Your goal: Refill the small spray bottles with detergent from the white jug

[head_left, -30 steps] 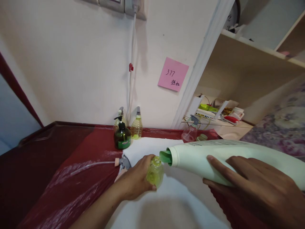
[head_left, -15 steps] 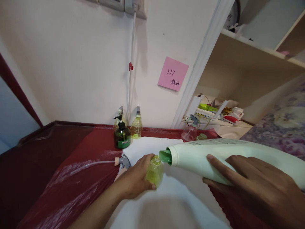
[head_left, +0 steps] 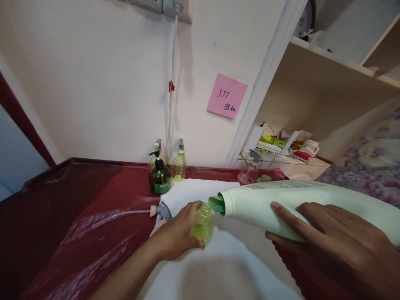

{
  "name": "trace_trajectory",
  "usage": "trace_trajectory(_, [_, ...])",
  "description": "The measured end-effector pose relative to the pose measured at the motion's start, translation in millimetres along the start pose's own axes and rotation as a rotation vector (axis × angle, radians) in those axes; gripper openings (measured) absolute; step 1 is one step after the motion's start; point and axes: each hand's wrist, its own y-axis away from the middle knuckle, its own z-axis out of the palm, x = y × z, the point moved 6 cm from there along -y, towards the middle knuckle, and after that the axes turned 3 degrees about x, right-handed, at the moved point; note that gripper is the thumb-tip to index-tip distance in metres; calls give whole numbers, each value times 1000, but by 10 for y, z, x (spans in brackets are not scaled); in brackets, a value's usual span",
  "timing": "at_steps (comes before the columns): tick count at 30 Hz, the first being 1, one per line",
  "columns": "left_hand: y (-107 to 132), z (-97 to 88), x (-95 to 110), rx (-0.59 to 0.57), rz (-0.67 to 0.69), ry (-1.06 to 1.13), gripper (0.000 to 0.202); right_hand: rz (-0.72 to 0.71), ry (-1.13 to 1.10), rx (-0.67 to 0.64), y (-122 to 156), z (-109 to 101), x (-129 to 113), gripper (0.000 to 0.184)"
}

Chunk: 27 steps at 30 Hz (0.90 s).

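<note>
In my left hand (head_left: 179, 233) is a small see-through yellow-green bottle (head_left: 202, 228), its open neck facing up, fingers wrapped round its side. My right hand (head_left: 337, 241) grips a large pale green detergent bottle (head_left: 256, 208), tipped nearly level. The green pouring spout (head_left: 215, 204) of the big bottle sits right beside the small bottle's mouth; I cannot make out a stream between them. Left of my left hand lies a grey spray head (head_left: 163, 211) with a long clear tube (head_left: 121, 216) stretching over the red cover.
Against the wall stand a dark green pump bottle (head_left: 160, 179) and a yellow spray bottle (head_left: 179, 166), with another spray bottle partly hidden. A clear spray bottle (head_left: 249, 168) is behind the detergent bottle. White cloth (head_left: 175, 187) lies over red plastic sheeting (head_left: 103, 200). Shelves hold clutter on the right.
Hardly anything differs. Both bottles keep their places and tilt, though the small bottle's rim looks clearer now.
</note>
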Motion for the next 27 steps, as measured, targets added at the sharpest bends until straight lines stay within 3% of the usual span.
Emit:
trace_trajectory(13, [-3,-3,15,1,25,26,88,27,-15,-14,44,31,-6,25])
trace_trajectory(18, [5,2,18,-5,16,31,88,102,-24,-23,116,117,17,28])
trace_trajectory(21, [8,-2,32,-7,5,31,85,199,-129,-22,182,207,72,31])
trace_trajectory(27, [0,-9,15,-26,-22,14,84,581,-491,59,208,486,354,38])
